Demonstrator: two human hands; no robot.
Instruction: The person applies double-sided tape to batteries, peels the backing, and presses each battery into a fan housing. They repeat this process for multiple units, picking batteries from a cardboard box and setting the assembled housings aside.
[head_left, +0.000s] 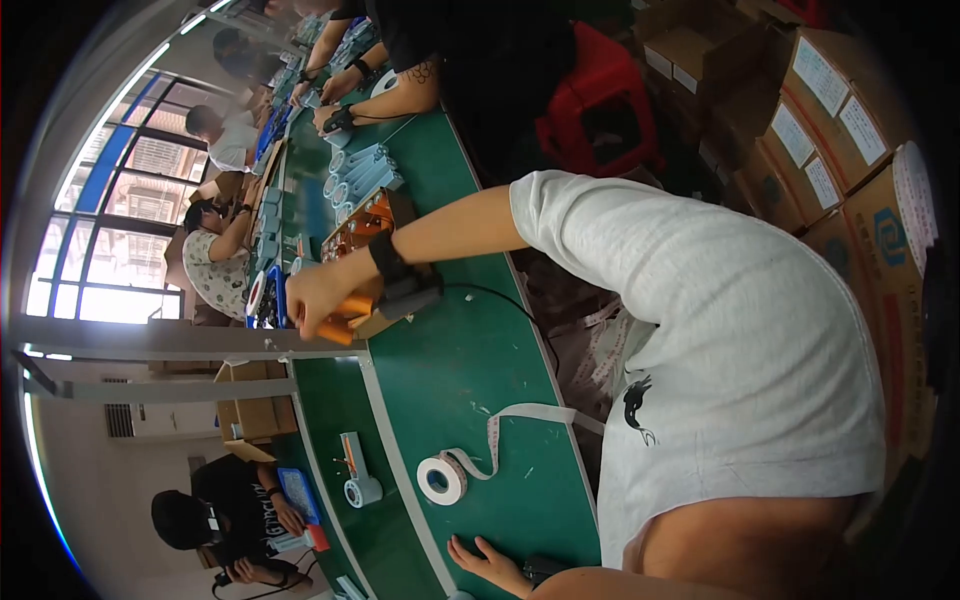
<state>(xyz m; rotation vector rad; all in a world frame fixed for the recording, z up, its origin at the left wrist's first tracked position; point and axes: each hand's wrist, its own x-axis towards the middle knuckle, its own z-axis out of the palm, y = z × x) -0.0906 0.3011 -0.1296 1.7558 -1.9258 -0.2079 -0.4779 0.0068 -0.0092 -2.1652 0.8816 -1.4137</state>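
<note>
My right hand (322, 298) is closed at the open cardboard box (372, 326) on the green bench. A shiny orange plastic piece (340, 328) sticks out beneath its fingers; the exact kind cannot be made out. More orange parts (375, 218) lie in the box behind my wrist, partly hidden by my forearm. My left hand (490, 566) rests low in the view on the bench, fingers spread and holding nothing. Between the two hands lies a white tape roll (441, 481), its printed strip (530, 411) unwound toward the bench edge.
Light-blue tape dispensers (362, 180) stand in a cluster beyond the box. Another blue dispenser (358, 470) sits across the metal divider (400, 470). Co-workers occupy other places along the benches. A red stool (605, 100) and stacked cartons (830, 110) are at the upper right. A cable trails from my right wrist.
</note>
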